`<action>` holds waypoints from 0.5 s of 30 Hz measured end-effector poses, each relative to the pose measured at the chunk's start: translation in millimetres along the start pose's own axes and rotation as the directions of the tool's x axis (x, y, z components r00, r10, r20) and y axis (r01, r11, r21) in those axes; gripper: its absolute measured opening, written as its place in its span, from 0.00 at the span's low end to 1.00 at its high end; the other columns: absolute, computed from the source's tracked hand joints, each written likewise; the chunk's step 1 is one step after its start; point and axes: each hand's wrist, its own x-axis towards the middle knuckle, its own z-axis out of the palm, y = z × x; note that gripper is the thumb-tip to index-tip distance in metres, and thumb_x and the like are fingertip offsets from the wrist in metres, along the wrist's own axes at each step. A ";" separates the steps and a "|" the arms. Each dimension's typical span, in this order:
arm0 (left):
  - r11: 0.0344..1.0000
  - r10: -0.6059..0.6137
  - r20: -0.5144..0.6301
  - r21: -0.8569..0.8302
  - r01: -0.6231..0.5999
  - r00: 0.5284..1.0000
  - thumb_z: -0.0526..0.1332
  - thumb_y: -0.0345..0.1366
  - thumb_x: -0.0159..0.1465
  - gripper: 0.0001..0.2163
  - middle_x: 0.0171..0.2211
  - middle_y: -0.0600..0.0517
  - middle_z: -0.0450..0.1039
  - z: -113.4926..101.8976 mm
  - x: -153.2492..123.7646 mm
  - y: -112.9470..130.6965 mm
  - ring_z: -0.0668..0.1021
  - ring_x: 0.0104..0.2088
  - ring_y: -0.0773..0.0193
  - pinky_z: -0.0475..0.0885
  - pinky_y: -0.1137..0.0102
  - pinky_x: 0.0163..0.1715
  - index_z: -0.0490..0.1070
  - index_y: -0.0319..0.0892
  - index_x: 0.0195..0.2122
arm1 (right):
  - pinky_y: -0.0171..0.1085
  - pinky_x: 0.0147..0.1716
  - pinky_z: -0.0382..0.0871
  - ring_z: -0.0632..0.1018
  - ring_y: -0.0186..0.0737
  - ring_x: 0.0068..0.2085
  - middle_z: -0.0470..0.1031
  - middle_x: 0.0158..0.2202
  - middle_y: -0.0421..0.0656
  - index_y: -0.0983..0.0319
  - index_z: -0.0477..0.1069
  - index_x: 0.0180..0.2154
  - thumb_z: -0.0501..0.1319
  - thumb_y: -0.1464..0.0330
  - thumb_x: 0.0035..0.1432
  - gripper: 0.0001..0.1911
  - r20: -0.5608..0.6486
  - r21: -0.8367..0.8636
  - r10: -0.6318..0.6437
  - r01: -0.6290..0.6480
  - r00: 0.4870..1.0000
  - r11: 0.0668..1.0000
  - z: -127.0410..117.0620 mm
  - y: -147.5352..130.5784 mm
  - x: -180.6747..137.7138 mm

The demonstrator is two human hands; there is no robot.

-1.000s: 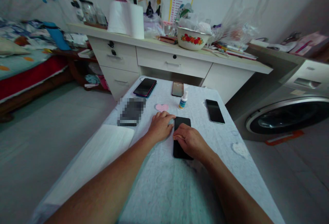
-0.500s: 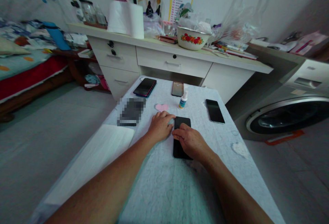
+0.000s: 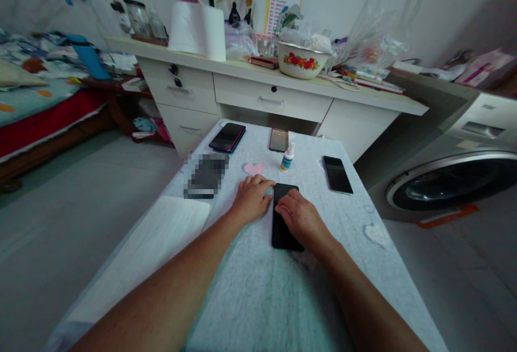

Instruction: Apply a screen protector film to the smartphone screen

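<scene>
A black smartphone (image 3: 281, 233) lies flat on the cloth-covered table in front of me. Against its upper left side rests my left hand (image 3: 251, 200), index finger stretched to the top corner and thumb apart near the left edge. My right hand (image 3: 301, 213) is over the middle of the screen, fingers bunched in a pinch; whatever they hold is mostly hidden. Beyond the phone stands a small white spray bottle (image 3: 287, 158) with a blue label, beside a pink heart-shaped piece (image 3: 254, 168).
Another phone (image 3: 338, 174) lies at right, stacked phones (image 3: 228, 137) at back left, and a brownish phone or case (image 3: 279, 140) at the back. A pixelated dark item (image 3: 207, 175) and a white sheet (image 3: 161, 239) are on the left. Behind is a white desk (image 3: 258, 96); a washing machine (image 3: 476, 142) stands right.
My right hand has shifted slightly to the right and up across the phone screen, still pinched. My left hand and the objects on the table stay in place.
</scene>
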 end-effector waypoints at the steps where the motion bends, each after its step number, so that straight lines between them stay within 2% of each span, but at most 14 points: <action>1: 1.000 0.002 -0.002 -0.003 -0.002 1.000 0.58 0.36 0.62 0.18 0.50 0.49 0.69 0.4 0.1 -0.3 0.68 0.51 0.54 0.63 0.60 0.50 0.69 0.51 0.54 | 0.33 0.39 0.65 0.73 0.36 0.38 0.69 0.39 0.44 0.63 0.73 0.36 0.56 0.73 0.64 0.07 0.006 -0.013 0.001 -0.001 1.000 1.000 -0.6 -0.3 -0.2; 7: 1.000 0.001 -0.006 -0.008 -0.001 1.000 0.58 0.37 0.62 0.18 0.50 0.50 0.69 1.6 0.6 -1.3 0.68 0.51 0.54 0.63 0.60 0.50 0.69 0.51 0.54 | 0.33 0.34 0.62 0.72 0.36 0.35 0.69 0.37 0.43 0.62 0.71 0.36 0.55 0.72 0.63 0.06 0.036 -0.100 -0.009 0.012 0.999 0.995 -2.2 -0.1 -2.4; 15: 1.000 0.005 -0.009 -0.010 -0.005 1.000 0.59 0.36 0.61 0.18 0.50 0.50 0.69 1.0 0.4 -1.4 0.68 0.51 0.54 0.63 0.59 0.50 0.69 0.51 0.54 | 0.34 0.31 0.58 0.71 0.36 0.34 0.70 0.36 0.42 0.61 0.68 0.35 0.54 0.71 0.64 0.05 -0.013 -0.116 -0.024 0.023 1.000 0.993 1.6 2.8 -3.9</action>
